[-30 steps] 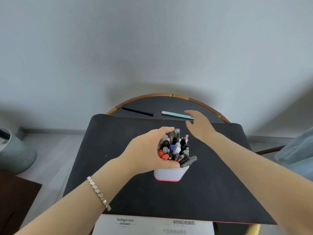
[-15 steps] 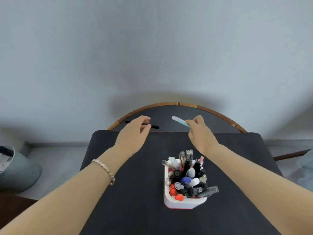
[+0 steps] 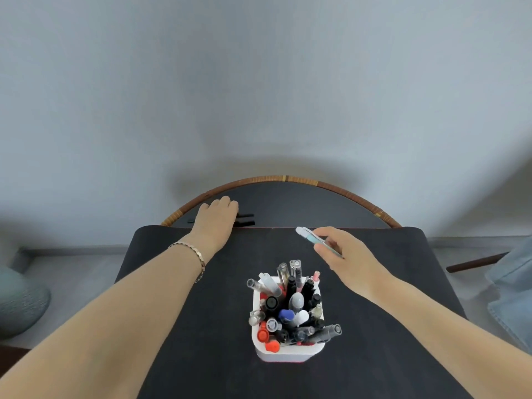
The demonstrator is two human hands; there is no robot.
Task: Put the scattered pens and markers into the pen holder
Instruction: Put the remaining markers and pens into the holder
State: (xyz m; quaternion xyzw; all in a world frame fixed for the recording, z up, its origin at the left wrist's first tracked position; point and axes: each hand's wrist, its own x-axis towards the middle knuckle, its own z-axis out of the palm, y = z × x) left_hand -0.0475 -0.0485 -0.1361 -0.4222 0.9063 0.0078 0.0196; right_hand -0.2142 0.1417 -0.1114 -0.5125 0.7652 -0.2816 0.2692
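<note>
A white pen holder [image 3: 288,352] crammed with several pens and markers stands on the black mat [image 3: 201,355]. My right hand [image 3: 345,254] holds a teal pen [image 3: 312,239] above the mat, up and right of the holder, with its white tip pointing up-left. My left hand [image 3: 216,223] lies palm down over a black pen [image 3: 246,219] at the far left of the round table. Only the pen's right end shows past my fingers, blurred, and whether they grip it is unclear.
The black mat covers most of a round dark table with a rattan rim [image 3: 285,179] against a grey wall. A teal pot [image 3: 20,303] stands on the floor at left. Blue denim fabric [image 3: 512,289] is at the right edge.
My right hand has lifted the teal pen off the table and drawn it back over the mat. My left hand has slid farther onto the black pen.
</note>
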